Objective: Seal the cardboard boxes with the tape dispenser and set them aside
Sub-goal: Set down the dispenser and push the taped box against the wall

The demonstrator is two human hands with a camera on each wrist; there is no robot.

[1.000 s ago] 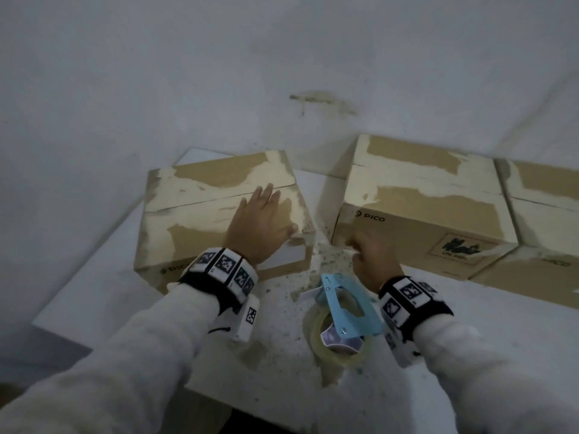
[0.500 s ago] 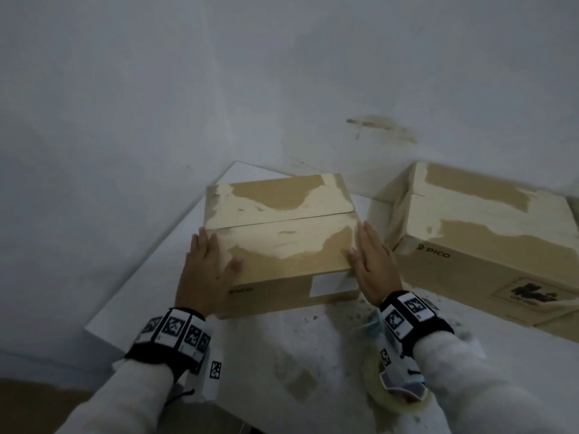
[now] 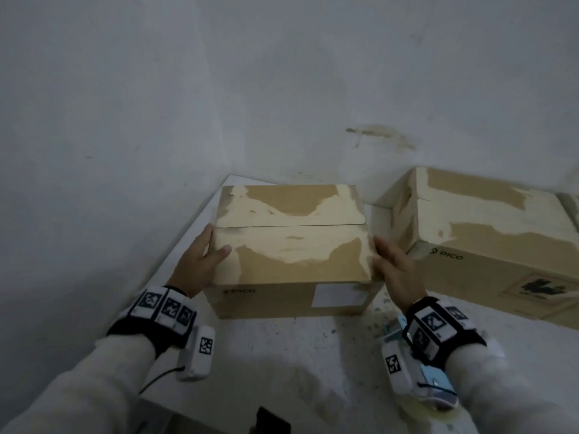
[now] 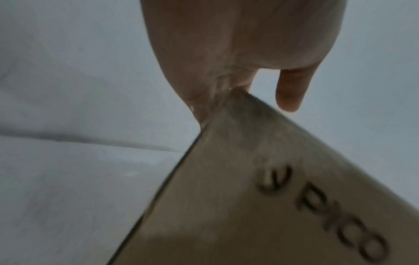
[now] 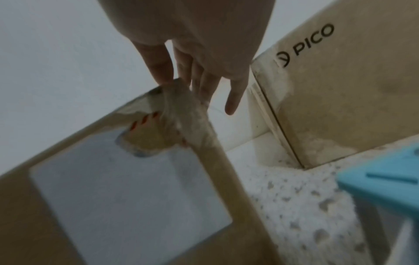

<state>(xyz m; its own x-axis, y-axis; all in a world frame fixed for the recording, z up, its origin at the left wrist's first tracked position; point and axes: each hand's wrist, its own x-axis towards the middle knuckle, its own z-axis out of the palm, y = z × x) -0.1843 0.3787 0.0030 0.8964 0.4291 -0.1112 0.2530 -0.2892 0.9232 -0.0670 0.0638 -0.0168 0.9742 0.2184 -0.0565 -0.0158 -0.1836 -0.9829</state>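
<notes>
A brown cardboard box (image 3: 291, 252) with closed top flaps and a white label stands on the white table (image 3: 282, 364). My left hand (image 3: 203, 255) lies flat against its left side with the thumb resting on the top edge. My right hand (image 3: 391, 267) presses flat on its right side. The left wrist view shows the box's PICO-printed face (image 4: 283, 197) under my straight fingers (image 4: 290, 89). The blue tape dispenser (image 3: 435, 380) lies on the table beneath my right wrist and also shows in the right wrist view (image 5: 385, 188); no hand touches it.
A second PICO box (image 3: 488, 239) sits just right of the held one, a narrow gap between them, with a third box (image 3: 571, 205) at the far right edge. Grey walls (image 3: 125, 120) close in behind and to the left. The table's left edge runs close to my left hand.
My left hand slid from the box top to its left side. My right hand left the dispenser and came to the right side. The box now faces me squarely.
</notes>
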